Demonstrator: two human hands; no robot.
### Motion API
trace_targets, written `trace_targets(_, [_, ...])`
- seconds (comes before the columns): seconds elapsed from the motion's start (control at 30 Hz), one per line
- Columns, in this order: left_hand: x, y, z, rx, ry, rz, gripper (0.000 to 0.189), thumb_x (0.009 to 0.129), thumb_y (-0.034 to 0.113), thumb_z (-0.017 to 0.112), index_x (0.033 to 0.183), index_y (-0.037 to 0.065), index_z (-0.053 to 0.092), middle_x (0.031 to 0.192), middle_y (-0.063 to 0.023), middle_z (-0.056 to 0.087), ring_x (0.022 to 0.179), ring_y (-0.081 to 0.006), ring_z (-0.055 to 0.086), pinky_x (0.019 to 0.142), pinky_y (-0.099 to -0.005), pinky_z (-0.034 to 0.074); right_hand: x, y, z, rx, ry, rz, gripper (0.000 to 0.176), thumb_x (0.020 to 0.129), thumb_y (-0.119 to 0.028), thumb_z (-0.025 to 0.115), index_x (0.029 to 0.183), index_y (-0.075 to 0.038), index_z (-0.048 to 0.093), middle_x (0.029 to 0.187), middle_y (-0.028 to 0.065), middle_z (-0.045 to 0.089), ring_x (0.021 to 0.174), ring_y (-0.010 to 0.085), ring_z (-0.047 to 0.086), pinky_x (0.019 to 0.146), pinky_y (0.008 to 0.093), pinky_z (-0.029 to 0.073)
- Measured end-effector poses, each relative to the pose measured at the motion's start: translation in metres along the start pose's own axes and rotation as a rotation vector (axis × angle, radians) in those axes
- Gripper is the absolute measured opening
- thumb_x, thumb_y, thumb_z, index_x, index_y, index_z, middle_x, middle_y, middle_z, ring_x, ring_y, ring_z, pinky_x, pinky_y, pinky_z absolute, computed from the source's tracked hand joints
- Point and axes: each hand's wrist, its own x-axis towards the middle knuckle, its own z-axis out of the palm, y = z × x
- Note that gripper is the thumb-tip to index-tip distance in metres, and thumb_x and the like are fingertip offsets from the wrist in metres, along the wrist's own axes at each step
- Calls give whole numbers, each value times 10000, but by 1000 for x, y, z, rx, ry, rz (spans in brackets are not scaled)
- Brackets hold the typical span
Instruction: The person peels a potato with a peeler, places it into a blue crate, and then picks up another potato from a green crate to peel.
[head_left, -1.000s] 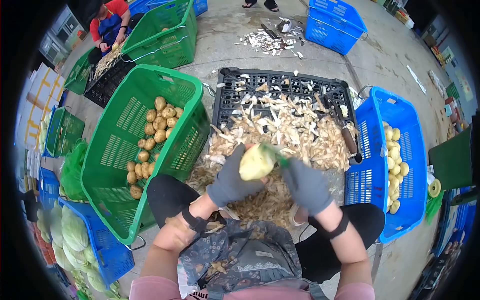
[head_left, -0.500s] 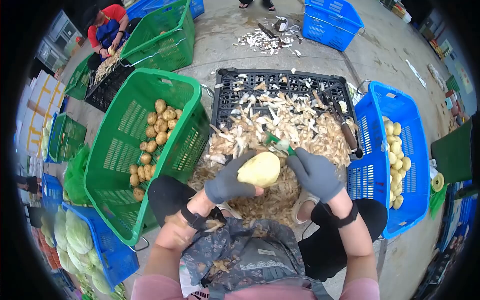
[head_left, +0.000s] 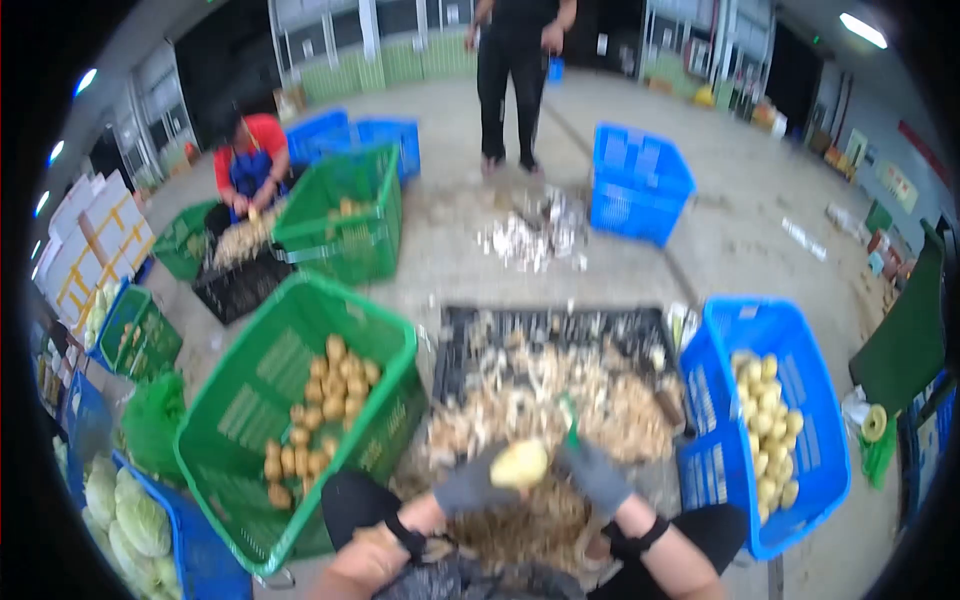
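My left hand (head_left: 468, 487), in a grey glove, is closed around a pale peeled potato (head_left: 519, 464). My right hand (head_left: 597, 477), gloved too, grips a green peeler (head_left: 571, 425) that points up and away, apart from the potato. Both hands are low in the view, over a heap of peelings (head_left: 525, 525) between my legs. Just beyond them is a black plastic crate (head_left: 455, 345) strewn with peelings. The picture is blurred, so the peeler's blade is not clear.
At left, a green crate (head_left: 235, 400) holds unpeeled potatoes; at right, a blue crate (head_left: 828, 430) holds peeled ones. A brown-handled tool (head_left: 670, 405) lies on the black crate. Farther off are a seated co-worker (head_left: 250, 165), a standing person (head_left: 515, 80) and scraps (head_left: 535, 240) on the floor.
My view has tilted up, so the hands and crates sit lower and the standing person shows more. The peeler has swung from across the potato's top to nearly upright, away from it.
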Motion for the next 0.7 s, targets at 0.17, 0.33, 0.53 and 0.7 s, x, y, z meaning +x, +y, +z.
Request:
trace_targets(0.17, [15,38,31,658,121,199,946,687,263,770,1367,-25,179,1199,-211,449,1098,-259,478,924,-349,402,0,-52,-4,467,-55,343,508,809,-385,634,1109,-2,490,930,55,577,803,116,553,684,252,463])
trace_targets(0.33, [22,84,47,413,88,455,878,730,299,718,1346,-59,206,1278,-255,377,1184,-313,413,970,-370,366,26,-18,-58,1041,-58,262,433,831,-258,616,1135,15,470,1050,140,584,913,256,614,737,354,543])
trace_targets(0.53, [18,100,20,104,169,291,594,767,102,674,1272,8,374,1245,-134,463,1123,-205,463,920,-332,409,-19,-22,-242,564,688,-25,278,818,-283,631,933,-43,550,734,46,558,636,154,508,528,308,417])
trace_targets(0.7, [-52,56,-58,295,444,95,540,761,140,674,1210,-19,421,1092,-143,547,986,-207,542,835,-325,458,-121,126,-328,467,1143,-113,447,914,-448,399,1100,-80,572,968,48,586,902,161,524,748,324,449])
